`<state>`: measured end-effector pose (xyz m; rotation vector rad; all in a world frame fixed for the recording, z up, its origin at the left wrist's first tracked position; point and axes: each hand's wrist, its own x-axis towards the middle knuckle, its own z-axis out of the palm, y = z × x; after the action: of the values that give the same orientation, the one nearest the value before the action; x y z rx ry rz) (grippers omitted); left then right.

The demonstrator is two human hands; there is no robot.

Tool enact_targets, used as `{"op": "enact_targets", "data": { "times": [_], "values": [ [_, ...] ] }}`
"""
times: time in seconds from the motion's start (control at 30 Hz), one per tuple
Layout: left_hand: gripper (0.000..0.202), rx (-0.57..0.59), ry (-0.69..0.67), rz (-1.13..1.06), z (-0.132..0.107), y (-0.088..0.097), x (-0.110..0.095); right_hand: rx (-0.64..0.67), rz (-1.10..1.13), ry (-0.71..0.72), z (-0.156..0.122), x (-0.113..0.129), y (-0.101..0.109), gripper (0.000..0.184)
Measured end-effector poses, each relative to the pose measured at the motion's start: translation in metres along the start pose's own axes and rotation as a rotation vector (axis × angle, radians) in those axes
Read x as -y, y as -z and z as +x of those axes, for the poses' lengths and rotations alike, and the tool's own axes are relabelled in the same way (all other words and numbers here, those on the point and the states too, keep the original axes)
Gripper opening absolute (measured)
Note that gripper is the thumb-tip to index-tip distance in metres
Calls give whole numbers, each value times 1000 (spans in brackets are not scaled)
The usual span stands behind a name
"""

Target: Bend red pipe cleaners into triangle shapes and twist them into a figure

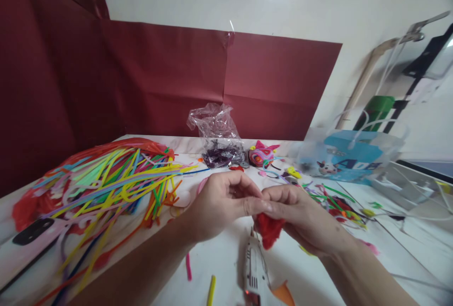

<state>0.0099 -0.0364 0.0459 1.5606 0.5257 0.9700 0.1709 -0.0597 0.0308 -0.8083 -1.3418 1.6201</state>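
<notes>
My left hand (219, 202) and my right hand (300, 216) meet over the middle of the white table (219, 259). Both are closed, fingers pinched together on a fuzzy red piece (269, 230) that hangs just below the fingertips. Right under the hands lies a white glue gun (254, 268) with an orange trigger part, pointing toward the hands. A short pink stick piece (188, 266) and a yellow one (211, 291) lie on the table near my left forearm.
A big heap of coloured fuzzy sticks (106, 183) fills the left side, with a dark phone (33, 231) beside it. Behind the hands are a clear bag of purple bits (219, 140), a pink coiled craft (261, 155), a blue-white bag (350, 155) and scattered offcuts (336, 202).
</notes>
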Motion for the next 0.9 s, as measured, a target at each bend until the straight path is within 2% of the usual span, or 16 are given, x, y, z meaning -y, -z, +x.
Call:
{"op": "enact_targets", "data": {
  "times": [0.1, 0.23, 0.33, 0.47, 0.73, 0.9],
  "values": [
    [10, -63, -5, 97, 0, -1, 1, -8, 17, 27, 1, 1, -3, 28],
    [8, -111, -23, 107, 0, 1, -2, 10, 27, 104, 1, 2, -1, 41],
    [8, -156, -40, 141, 1, 2, -4, 16, 6, 133, 2, 4, 3, 28],
    [5, -190, -64, 161, 1, 1, -4, -25, -5, 102, 2, 5, 4, 14],
    [5, -233, -69, 97, 3, 0, 1, -120, -57, 108, 1, 0, 3, 9],
    [5, -292, -145, 128, 0, -3, 1, -89, -146, 180, 2, -1, -1, 15]
  ]
}}
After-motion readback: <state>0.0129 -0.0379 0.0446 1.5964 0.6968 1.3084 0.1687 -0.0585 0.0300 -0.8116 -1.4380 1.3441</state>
